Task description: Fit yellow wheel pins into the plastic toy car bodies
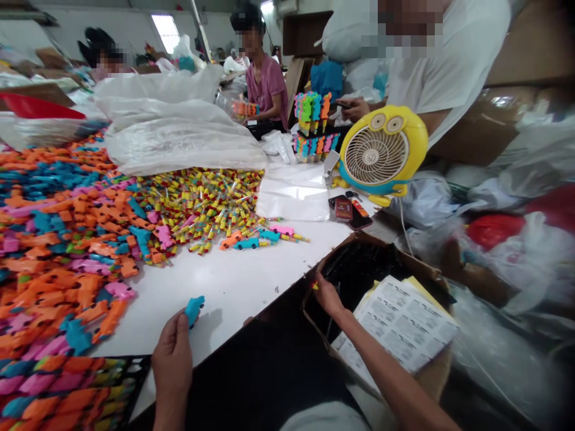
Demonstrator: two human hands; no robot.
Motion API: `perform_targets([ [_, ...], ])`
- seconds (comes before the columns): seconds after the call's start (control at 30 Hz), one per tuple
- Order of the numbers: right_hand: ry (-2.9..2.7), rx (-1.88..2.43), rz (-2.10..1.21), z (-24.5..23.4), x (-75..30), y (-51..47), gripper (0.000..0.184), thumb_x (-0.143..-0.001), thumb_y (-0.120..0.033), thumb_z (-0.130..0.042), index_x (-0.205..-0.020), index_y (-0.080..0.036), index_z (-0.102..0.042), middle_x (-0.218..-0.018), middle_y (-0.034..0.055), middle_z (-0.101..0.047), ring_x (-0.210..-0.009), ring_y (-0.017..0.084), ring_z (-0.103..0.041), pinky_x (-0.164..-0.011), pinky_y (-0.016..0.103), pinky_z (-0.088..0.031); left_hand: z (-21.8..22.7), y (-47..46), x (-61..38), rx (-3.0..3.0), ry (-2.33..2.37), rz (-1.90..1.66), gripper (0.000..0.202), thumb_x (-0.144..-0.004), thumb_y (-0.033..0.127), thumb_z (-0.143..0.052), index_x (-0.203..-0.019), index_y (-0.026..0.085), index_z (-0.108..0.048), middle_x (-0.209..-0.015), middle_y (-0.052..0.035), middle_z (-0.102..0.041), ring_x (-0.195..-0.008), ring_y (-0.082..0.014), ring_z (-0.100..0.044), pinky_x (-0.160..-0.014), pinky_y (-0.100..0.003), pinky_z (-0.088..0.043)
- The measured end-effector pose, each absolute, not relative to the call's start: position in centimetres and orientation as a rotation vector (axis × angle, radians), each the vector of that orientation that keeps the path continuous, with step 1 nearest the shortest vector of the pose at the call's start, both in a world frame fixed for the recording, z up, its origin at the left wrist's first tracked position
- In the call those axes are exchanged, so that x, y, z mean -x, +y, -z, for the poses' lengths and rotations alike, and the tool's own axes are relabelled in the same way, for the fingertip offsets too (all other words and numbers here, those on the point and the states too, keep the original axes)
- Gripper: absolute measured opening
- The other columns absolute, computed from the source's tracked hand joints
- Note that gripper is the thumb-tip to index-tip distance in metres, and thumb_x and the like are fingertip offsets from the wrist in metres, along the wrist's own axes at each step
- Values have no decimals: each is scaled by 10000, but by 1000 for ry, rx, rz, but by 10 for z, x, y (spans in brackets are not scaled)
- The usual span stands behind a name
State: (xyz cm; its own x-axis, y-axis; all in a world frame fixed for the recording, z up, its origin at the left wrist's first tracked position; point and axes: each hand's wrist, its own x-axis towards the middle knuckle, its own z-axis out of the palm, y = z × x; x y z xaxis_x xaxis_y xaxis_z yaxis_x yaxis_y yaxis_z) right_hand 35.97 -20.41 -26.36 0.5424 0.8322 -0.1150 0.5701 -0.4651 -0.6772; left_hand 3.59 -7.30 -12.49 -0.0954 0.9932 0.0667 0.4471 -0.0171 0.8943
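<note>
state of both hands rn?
Left hand: closed, pinching a blue toy car.
Right hand: at a carton, small yellow-and-red piece showing beside it; grip can't be told.

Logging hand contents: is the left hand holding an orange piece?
No, the left hand holds a blue car-shaped piece, and no orange one shows in it.

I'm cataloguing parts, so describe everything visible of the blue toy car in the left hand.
The blue toy car looks like plastic, with small dark wheels showing along one edge. It is tilted, its lower end pinched and partly hidden by the left hand. It appears held above the white table, apart from the loose pile.
</note>
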Motion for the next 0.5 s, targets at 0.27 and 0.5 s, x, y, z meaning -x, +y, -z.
perform_targets([
  [0.27,-1120,1560,-817,182,-281,-262,232,-950,-317,-412,-1079,-244,-590,-832,16,-607,-472,103,-554,-509,245,-486,126,-73,-30,-1265,1510,-1196,525,-773,658,-542,-1005,202,-658,-885,-40,-712,-870,-212,-640,-887,-365,-477],
  [0.5,-1197,1098,-1028,53,-228,-244,258,-939,-397,-470,-1134,-340,-629,-903,68,-701,-490,138,-612,-468,264,-497,109,-77,-23,-1337,1472,-1155,515,-673,668,-653,-874,196,-693,-694,-5,-645,-729,-194,-597,-722,-302,-469],
])
